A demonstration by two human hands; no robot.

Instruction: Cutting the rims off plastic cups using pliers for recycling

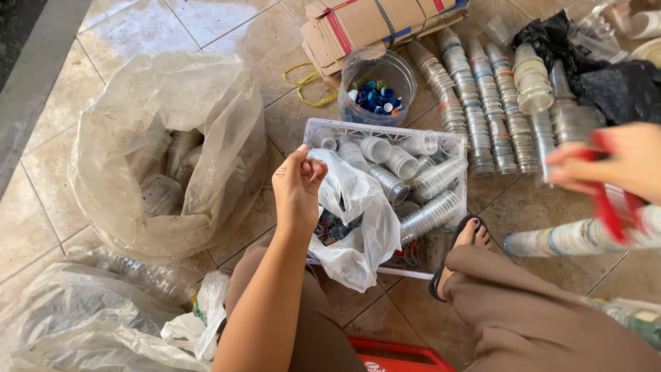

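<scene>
My left hand [297, 184] is raised over the white plastic crate [385, 131], its fingers pinched on the edge of a white plastic bag [361, 227] that drapes over the crate's near side. My right hand [613, 165] is blurred at the right edge and grips a red strip-like thing [609, 207] just above a long stack of clear plastic cups [564, 240] lying on the floor. Inside the crate lie several stacks of clear cups [427, 182].
A large clear bag [172, 145] of plastic containers stands at left. A clear tub of bottle caps [377, 88] and flattened cardboard [379, 24] sit behind the crate. Rows of stacked cups [482, 96] lie at upper right beside black bags [606, 76]. My sandalled foot [463, 241] rests next to the crate.
</scene>
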